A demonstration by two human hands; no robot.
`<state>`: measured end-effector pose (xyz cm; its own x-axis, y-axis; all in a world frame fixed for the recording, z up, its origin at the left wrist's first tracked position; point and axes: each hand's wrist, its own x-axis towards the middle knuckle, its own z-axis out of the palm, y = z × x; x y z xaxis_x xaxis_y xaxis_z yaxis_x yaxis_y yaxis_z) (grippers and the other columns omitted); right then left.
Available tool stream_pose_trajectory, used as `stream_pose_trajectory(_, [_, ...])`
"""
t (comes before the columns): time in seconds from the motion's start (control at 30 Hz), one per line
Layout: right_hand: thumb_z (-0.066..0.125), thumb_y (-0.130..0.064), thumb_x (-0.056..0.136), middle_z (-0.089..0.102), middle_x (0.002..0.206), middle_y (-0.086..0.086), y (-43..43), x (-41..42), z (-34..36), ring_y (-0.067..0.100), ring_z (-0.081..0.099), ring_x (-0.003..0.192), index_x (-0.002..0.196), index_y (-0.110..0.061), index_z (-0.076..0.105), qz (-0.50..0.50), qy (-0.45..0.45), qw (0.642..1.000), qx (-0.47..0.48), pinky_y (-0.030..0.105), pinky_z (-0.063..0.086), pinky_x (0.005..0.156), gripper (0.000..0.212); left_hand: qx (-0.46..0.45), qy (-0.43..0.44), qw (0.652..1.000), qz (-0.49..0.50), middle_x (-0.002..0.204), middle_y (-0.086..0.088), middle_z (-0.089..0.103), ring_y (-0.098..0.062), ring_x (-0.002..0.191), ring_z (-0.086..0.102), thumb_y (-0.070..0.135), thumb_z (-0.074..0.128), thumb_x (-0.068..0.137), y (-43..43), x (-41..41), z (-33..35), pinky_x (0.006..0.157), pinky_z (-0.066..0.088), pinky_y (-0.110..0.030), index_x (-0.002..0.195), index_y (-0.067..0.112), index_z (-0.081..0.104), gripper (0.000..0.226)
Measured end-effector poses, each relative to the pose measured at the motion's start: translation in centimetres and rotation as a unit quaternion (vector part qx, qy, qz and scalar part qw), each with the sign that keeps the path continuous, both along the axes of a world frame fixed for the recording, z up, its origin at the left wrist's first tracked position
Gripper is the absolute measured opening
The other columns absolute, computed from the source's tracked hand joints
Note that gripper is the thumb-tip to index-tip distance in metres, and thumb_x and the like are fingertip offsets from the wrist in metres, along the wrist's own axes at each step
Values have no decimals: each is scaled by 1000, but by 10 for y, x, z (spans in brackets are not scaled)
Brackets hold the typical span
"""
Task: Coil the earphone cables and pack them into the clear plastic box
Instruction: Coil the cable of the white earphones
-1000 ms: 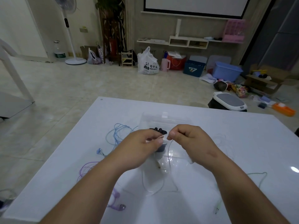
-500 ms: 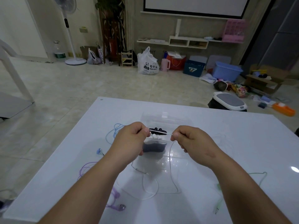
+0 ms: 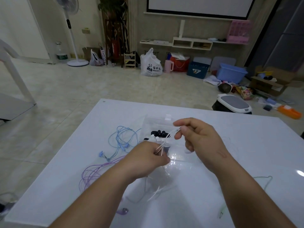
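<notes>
A white earphone cable [image 3: 166, 139] runs between both hands above the table. My left hand [image 3: 148, 158] pinches several strands of it low down. My right hand [image 3: 197, 135] holds the upper end between thumb and forefinger, raised over the clear plastic box [image 3: 158, 120]. The box stands open at mid-table, with black earphones [image 3: 158, 134] and white earbuds inside. The rest of the white cable trails loose on the table under my wrists. A blue earphone cable [image 3: 122, 139] lies left of the box, a purple one [image 3: 92, 173] nearer me.
A pale green earphone cable [image 3: 264, 181] lies at the right on the white table [image 3: 246, 145]. Beyond the table's far edge stand a grey-topped stool [image 3: 232, 102], bags and crates on the tiled floor.
My right hand rose and swung toward the box with the cable end. My left hand dropped lower and nearer me, gathering strands; the taut stretch of cable now slants between them.
</notes>
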<state>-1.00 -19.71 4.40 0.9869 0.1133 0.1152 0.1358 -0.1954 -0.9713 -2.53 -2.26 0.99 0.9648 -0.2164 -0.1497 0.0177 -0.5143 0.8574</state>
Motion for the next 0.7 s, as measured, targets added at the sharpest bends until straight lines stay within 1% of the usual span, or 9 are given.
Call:
stream_pose_trajectory(0.07, [49,-5,99,68,69,-4,-7,3,1,15,40,54,97,-23,70,-53,-22,998,34,29,38,54,28,44,-17,999,-3,70,-1,53,-12,62,47,26,69,83,7,4,2,56,38,-22,81,1,63,26])
stream_pose_trajectory(0.17, [47,-6,99,67,69,-5,-15,7,0,11,40,52,97,-22,70,-116,-44,991,46,26,39,53,28,141,-55,988,14,88,-10,66,-22,80,62,32,69,83,19,10,5,72,49,-33,83,7,66,25])
stream_pose_trajectory(0.23, [47,-7,100,67,70,-5,-18,9,-1,9,41,52,97,-23,70,-140,-50,988,50,25,41,53,28,146,-53,988,11,91,-10,68,-20,76,61,30,67,83,25,11,8,68,48,-32,85,10,67,20])
stream_pose_trajectory(0.33, [46,-8,100,68,71,-5,-20,10,-2,9,42,52,96,-23,69,-162,-61,983,67,25,42,52,28,149,-37,988,8,80,2,67,-12,67,58,22,67,80,31,11,12,62,46,-28,78,22,66,2])
stream_pose_trajectory(0.4, [46,-8,100,68,72,-5,-20,11,-3,9,43,51,95,-23,70,-168,-65,981,69,25,43,53,28,190,-44,981,11,77,5,67,-14,68,62,24,66,79,32,11,12,63,50,-30,76,25,65,3])
stream_pose_trajectory(0.47, [47,-9,100,68,72,-5,-20,11,-4,8,43,51,95,-23,70,-167,-64,982,68,24,43,52,28,237,-62,969,12,80,5,68,-14,72,63,27,63,81,34,11,12,69,52,-33,78,25,65,4])
stream_pose_trajectory(0.57, [47,-9,100,70,75,-4,-20,10,-5,9,44,53,98,-23,70,-161,-59,984,54,23,44,53,27,272,-77,959,1,89,0,68,-19,82,63,24,59,87,33,10,12,74,50,-35,86,20,70,12])
stream_pose_trajectory(0.63, [48,-7,100,72,77,-3,-21,10,-4,9,47,54,100,-23,70,-137,-44,989,39,27,46,56,27,285,-90,954,-3,91,-4,66,-22,85,63,23,56,91,34,11,12,74,50,-36,86,17,70,16])
stream_pose_trajectory(0.7, [50,-5,98,74,81,-1,-20,9,-3,10,52,56,102,-25,70,-91,-7,996,15,35,50,63,28,271,-105,957,13,84,0,64,-18,78,61,27,56,92,36,13,10,69,48,-34,80,19,64,17])
